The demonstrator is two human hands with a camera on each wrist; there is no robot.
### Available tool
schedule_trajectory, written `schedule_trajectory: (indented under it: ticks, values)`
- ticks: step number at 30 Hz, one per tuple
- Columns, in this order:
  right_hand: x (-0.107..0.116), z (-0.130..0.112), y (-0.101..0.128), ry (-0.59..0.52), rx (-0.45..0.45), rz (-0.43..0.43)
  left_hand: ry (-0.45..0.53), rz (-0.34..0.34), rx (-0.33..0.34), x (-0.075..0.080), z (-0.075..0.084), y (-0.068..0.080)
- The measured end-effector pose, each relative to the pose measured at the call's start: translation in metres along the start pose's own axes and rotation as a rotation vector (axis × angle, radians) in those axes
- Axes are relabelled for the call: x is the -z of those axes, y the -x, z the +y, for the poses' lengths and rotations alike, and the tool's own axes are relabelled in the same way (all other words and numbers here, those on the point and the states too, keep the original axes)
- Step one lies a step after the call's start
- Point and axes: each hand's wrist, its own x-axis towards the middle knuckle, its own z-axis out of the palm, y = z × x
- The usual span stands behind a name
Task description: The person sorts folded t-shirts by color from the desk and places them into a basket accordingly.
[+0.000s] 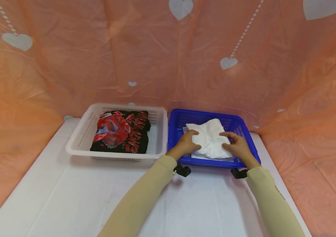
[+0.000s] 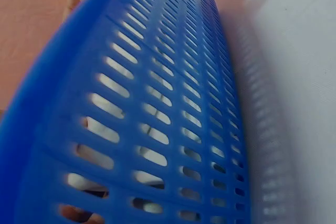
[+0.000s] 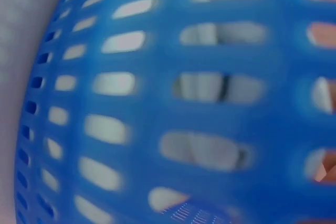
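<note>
A white table (image 1: 67, 197) fills the lower frame, backed by a pink heart-printed sheet (image 1: 67, 65). Left of centre, a white basket (image 1: 79, 138) is filled by a folded black and red shirt (image 1: 122, 135). Right of centre, a blue basket (image 1: 245, 131) is occupied by a folded white garment (image 1: 210, 141). The garment is pressed flat by the left hand (image 1: 185, 143) and right hand (image 1: 237, 144), fingers spread on top

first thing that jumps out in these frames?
Both hands, left hand and right hand, rest on a folded white cloth inside the blue basket at center right of the white table. Beside it on the left, a white basket holds a folded black shirt with red print.
</note>
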Motion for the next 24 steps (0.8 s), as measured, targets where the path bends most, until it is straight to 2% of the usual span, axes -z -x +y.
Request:
schedule_trajectory:
  ticks: [2,7,11,15,21,24]
  values:
    - [-0.0006,0.0073,-0.003,0.011,-0.014,-0.009,0.02,-0.002,0.011,-0.0003,-0.0017,-0.0001]
    - [0.0,0.0057,-0.0015,0.021,-0.062,-0.042,0.065,0.002,0.053,0.0005,-0.004,0.0023]
    - [-0.0004,0.0035,0.0003,0.007,-0.114,-0.069,0.065,0.006,0.076,0.0006,-0.0053,0.004]
    - [-0.0003,0.0031,0.0026,0.015,-0.164,-0.096,0.036,-0.008,0.098,-0.0007,-0.0049,0.0057]
    - [0.0,0.0048,0.0035,0.073,-0.217,-0.177,-0.037,-0.061,0.174,-0.001,-0.0033,0.0082]
    - [-0.0013,0.0052,0.0029,0.092,-0.22,-0.194,-0.074,-0.04,0.191,-0.0012,-0.0032,0.0088]
